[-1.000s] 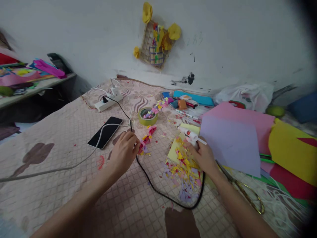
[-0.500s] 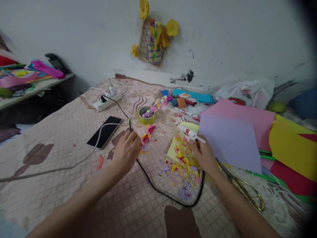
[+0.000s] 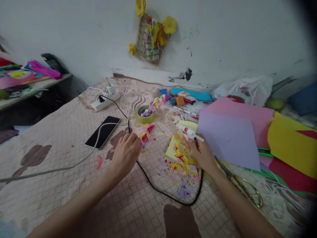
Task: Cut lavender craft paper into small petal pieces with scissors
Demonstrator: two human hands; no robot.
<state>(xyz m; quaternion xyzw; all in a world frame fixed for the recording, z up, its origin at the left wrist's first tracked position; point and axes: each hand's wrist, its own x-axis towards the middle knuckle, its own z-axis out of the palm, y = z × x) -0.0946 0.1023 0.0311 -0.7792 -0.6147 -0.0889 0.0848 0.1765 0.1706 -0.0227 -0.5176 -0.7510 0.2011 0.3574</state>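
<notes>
My right hand (image 3: 201, 152) is closed round a white hot glue gun (image 3: 189, 132), which points up and left over a pale yellow sheet (image 3: 171, 150). A black cord (image 3: 158, 190) loops from near that hand past my left hand. Small yellow, pink and purple paper scraps (image 3: 184, 162) are heaped below the glue gun. My left hand (image 3: 127, 150) has its fingers curled together beside a string of small pink, red and yellow pieces (image 3: 147, 132). Its fingertips are hidden, so what they grip cannot be made out.
A tape roll (image 3: 145, 114) lies beyond my left hand, a phone (image 3: 103, 132) to its left. A white power strip (image 3: 105, 102) stands behind. On the right are coloured sheets (image 3: 226, 138), gold-handled scissors (image 3: 241, 186) and a plastic bag (image 3: 257, 87). The wall rises behind.
The whole view has shifted slightly, so things appear a little further left and up. Both hands keep nearly the same pose, and the glue gun stays in my right hand.
</notes>
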